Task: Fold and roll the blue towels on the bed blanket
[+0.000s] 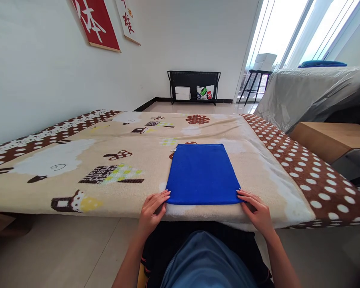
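A blue cloth (pixel 203 174) lies flat on the patterned blanket (pixel 156 160), its near edge close to the blanket's front. A small white tag (pixel 173 150) sticks out at its far left corner. My left hand (pixel 153 210) is at the near left corner, fingertips on top and thumb at the edge, pinching it. At the near right corner, my right hand (pixel 257 209) pinches the cloth in the same way. The cloth looks smooth, with straight edges.
Brown polka-dot borders (pixel 312 176) run along the blanket's sides. To the right stand a cardboard box (pixel 327 138) and furniture under a plastic sheet (pixel 312 90). A black rack (pixel 194 76) is by the far wall; a stool (pixel 256 82) bears a white box (pixel 264 61).
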{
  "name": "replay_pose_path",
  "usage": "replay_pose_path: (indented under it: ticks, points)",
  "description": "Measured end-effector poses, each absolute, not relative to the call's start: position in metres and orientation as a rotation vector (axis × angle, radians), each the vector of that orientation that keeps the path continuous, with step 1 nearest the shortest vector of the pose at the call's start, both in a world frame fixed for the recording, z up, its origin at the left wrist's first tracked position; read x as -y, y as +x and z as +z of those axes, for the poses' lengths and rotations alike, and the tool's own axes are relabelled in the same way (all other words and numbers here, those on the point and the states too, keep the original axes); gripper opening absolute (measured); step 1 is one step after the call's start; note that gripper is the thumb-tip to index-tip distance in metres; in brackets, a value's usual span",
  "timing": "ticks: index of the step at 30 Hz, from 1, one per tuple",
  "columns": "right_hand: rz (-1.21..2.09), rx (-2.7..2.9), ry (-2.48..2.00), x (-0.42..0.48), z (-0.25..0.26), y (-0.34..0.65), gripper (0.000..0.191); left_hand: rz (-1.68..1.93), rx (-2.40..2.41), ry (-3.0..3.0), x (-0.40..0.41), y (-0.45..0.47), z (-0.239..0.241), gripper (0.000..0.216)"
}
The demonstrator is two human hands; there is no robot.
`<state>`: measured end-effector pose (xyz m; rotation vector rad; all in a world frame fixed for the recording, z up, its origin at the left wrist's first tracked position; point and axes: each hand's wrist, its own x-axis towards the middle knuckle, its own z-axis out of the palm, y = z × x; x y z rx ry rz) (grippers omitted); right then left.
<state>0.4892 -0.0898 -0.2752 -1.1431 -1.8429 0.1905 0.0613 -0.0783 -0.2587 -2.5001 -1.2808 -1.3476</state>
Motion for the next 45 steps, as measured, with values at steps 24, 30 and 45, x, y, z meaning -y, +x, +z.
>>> replay_pose_path:
  ticks: [24,30,45]
  points:
    - [0.438,1.834,-1.181,0.106,-0.264,0.505,0.017,-1.264,1.409,-2.59,0.096,0.044,-0.231,0.023]
    - [0.408,1.672,-1.338,0.099,-0.267,0.5,0.023,-1.448,1.805,-2.43,0.092,0.053,-0.241,0.013]
    - [-0.101,1.484,-1.351,0.089,-0.289,0.469,0.022,-1.498,1.747,-2.053,0.076,0.082,-0.261,0.009]
